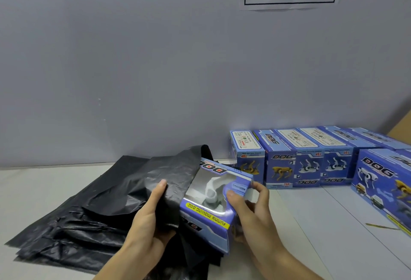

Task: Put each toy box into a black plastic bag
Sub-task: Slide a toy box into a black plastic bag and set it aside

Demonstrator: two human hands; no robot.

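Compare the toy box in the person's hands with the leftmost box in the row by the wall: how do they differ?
The held toy box lies tilted, partly inside a black plastic bag; the leftmost row box stands bare on the table. The held box shows a clear window with a white toy; the row box shows a printed yellow dog. The right hand grips the held box while the left hand holds the bag; nothing touches the row box. Both are blue "DOG" boxes.

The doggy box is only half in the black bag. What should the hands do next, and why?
Probably push the toy box deeper with the right hand, while the left hand holds the black bag open. The bag covers only the box's far end; its window still shows.
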